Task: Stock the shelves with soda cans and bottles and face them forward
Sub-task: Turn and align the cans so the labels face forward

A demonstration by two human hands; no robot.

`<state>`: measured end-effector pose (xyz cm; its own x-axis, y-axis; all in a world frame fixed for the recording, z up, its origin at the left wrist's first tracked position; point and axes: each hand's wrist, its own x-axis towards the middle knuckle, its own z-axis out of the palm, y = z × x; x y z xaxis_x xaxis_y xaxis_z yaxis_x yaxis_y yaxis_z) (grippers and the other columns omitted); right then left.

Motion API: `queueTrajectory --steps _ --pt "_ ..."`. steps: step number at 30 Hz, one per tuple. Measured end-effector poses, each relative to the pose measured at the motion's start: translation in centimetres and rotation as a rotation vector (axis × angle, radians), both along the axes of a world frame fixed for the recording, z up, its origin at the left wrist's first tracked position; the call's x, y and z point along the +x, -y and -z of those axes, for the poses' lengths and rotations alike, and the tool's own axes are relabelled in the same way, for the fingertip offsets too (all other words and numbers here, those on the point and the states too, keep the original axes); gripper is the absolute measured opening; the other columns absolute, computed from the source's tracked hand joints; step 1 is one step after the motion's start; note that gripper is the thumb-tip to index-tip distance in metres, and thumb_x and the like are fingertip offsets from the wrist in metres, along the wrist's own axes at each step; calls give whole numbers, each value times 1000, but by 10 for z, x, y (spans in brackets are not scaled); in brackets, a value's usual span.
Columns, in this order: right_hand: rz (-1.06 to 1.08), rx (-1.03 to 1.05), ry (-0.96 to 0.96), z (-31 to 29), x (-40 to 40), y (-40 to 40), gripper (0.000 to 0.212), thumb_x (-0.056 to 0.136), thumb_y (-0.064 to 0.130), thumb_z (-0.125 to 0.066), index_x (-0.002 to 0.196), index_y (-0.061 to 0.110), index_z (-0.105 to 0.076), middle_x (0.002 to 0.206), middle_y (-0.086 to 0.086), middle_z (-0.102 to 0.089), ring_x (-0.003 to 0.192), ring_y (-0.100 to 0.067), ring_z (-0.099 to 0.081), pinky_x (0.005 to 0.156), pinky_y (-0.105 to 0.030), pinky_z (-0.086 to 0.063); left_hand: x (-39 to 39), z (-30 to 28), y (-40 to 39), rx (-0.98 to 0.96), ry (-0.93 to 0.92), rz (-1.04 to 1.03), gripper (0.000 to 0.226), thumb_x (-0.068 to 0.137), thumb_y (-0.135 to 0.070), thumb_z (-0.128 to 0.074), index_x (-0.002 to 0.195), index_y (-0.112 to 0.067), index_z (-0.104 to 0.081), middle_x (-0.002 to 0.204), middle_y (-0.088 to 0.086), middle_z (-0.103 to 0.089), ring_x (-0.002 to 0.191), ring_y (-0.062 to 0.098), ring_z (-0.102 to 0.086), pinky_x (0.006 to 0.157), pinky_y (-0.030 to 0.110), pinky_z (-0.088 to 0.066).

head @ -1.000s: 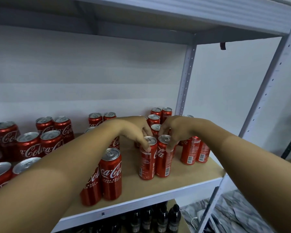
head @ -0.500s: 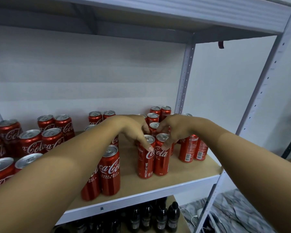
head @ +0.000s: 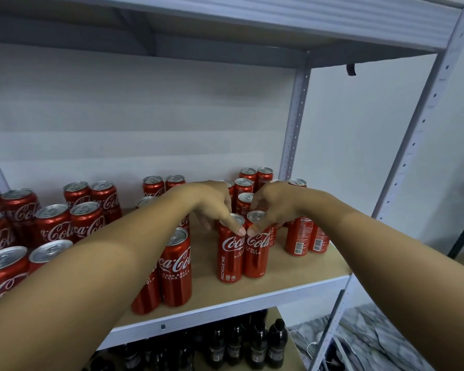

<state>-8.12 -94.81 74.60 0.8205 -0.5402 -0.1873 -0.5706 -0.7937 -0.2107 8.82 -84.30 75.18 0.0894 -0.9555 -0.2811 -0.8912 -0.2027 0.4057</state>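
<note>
Two slim red cola cans stand side by side near the front of the wooden shelf point(head: 292, 274). My left hand point(head: 212, 204) grips the top rim of the left can point(head: 229, 255), thumb on its front. My right hand point(head: 273, 207) grips the top of the right can point(head: 256, 253) the same way. The two thumbs almost touch. Both logos face outward, the left can's turned slightly to the right. More slim cans point(head: 245, 187) stand in rows behind my hands, partly hidden.
Two cans point(head: 306, 236) to the right show barcodes. Another slim pair point(head: 176, 269) stands front left, and several wider cola cans point(head: 54, 226) fill the left side. Dark bottles point(head: 255, 344) stand on the shelf below. A metal upright point(head: 402, 170) bounds the right end.
Both cans have been turned under my hands: a second ago they showed label sides, now the logos face forward. The camera has shifted slightly.
</note>
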Motion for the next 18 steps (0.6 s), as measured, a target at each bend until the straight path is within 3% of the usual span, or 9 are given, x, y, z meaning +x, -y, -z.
queueTrajectory --steps 2,4,8,11,14,16,18 --pt "31 41 9 3 2 0 70 59 62 -87 107 14 -71 102 -3 -75 80 -18 -75 69 -37 -64 -1 2 2 -14 -5 -23 54 68 -47 -91 105 -13 -74 94 -6 -73 62 6 -73 73 24 -62" --pt "19 74 20 3 3 0 57 66 49 -89 108 13 -72 105 -5 -74 81 -20 -75 68 -37 -64 0 2 1 -6 -21 2 47 70 -38 -92 107 -13 -75 95 -5 -75 67 5 -74 69 21 -60" --pt "-109 15 12 -2 1 -1 57 68 38 -89 121 26 -70 117 8 -71 104 -15 -66 90 -36 -57 8 -1 -3 32 -121 60 50 71 -17 -92 118 -16 -73 105 -2 -78 98 13 -74 83 28 -62" --pt "-105 67 34 -2 0 -3 71 66 39 -91 130 25 -65 123 8 -68 110 -15 -64 94 -36 -56 10 1 -5 26 -130 66 56 69 -27 -93 121 -20 -72 110 -4 -76 104 13 -72 89 32 -61" --pt "-54 78 46 0 1 -4 74 65 42 -92 129 19 -64 122 1 -68 101 -18 -68 80 -36 -63 7 5 -5 -10 -101 61 58 66 -44 -93 114 -19 -74 105 -5 -77 98 15 -74 83 32 -63" --pt "-41 130 55 1 2 -4 65 68 35 -91 124 16 -66 119 -2 -68 96 -20 -70 74 -36 -64 7 8 -4 -34 -82 66 52 66 -43 -93 110 -20 -76 101 -6 -77 94 14 -75 76 27 -62" --pt "-76 96 39 0 2 -4 60 69 32 -91 123 21 -68 118 3 -69 102 -17 -68 83 -35 -61 7 8 -5 -29 -109 73 48 69 -33 -93 112 -20 -75 102 -6 -78 97 13 -74 76 26 -61"
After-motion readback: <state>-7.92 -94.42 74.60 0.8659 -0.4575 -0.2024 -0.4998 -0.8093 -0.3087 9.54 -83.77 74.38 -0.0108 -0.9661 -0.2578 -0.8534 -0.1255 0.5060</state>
